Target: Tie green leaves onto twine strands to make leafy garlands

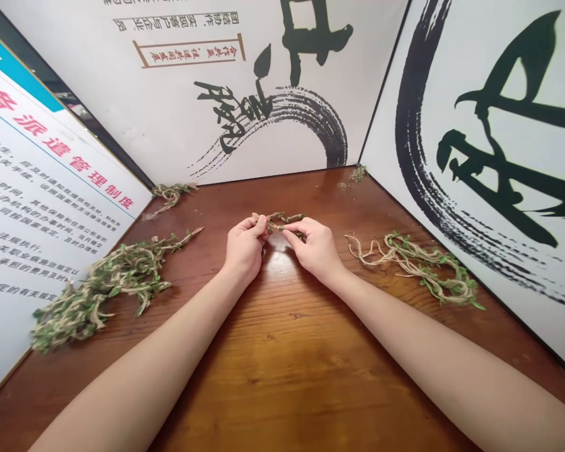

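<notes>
Two Hands Pinch a Leafy Twine Strand Above the Table

From where I stand, the left hand (245, 247) has its thumb pressed to its curled fingers, pinching the leafy twine strand (277, 226). The right hand (316, 246) nips it too, between thumb and forefinger, just beside the left. The strand spans the small gap between them, at the middle of the far half of the brown wooden table (273, 370); part of it shows just beyond the fingertips.

Over on the left sits a thick heap of green-leaved twine (117, 282), well apart from the hands. On the right, looser twine lengths (433, 270) lie spread near the right-hand panel (508, 207). A small tangle (172, 196) rests in the far left corner, and some green scraps (359, 172) lie in the far right one.
</notes>
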The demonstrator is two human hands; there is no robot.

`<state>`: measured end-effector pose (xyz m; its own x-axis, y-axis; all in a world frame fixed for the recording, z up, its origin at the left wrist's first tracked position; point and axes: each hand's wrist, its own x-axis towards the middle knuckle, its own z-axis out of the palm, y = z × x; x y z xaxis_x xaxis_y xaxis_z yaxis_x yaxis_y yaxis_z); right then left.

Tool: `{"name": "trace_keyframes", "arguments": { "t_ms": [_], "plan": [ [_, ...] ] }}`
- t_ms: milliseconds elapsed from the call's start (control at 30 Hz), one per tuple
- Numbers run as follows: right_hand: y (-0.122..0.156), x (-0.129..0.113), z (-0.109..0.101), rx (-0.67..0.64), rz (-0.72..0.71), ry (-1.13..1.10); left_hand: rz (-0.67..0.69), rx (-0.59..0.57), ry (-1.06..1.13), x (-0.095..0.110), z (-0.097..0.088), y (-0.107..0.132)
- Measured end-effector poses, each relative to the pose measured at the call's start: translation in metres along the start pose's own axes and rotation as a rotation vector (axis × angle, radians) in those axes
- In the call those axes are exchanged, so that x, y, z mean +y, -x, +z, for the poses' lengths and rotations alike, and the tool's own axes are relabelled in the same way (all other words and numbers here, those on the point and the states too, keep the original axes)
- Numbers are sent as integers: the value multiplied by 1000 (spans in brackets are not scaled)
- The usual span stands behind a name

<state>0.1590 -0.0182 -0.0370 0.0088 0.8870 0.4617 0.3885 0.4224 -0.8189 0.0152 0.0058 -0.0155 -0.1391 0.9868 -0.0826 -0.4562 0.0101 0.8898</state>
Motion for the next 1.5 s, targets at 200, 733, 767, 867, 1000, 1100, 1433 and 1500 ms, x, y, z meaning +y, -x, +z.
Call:
{"name": "trace_keyframes", "arguments": {
  "t_ms": [200,733,767,867,1000,1100,1433,1500],
  "plan": [
    [0,-4,0,-34,-95,-11,-6,34,48,4,6,4],
    [-5,-1,-3,216,-28,-14,473,-2,-1183,67,1,13],
    [-5,-3,-3,220,-50,-13,414,-48,-1396,59,1,15],
    [-4,-7,-5,202,-69,20,287,-123,-1772,35,3,17],
    [-2,-12,-8,165,-69,92,248,-166,-1834,28,0,9],
    [-1,-15,-8,129,-103,146,313,-182,-1856,43,-10,1],
    [-22,-58,-83,-354,71,336,787,378,-1761,138,-68,6],
    [-28,-58,-123,-418,164,546,879,374,-1702,138,-65,19]
  ]
}}
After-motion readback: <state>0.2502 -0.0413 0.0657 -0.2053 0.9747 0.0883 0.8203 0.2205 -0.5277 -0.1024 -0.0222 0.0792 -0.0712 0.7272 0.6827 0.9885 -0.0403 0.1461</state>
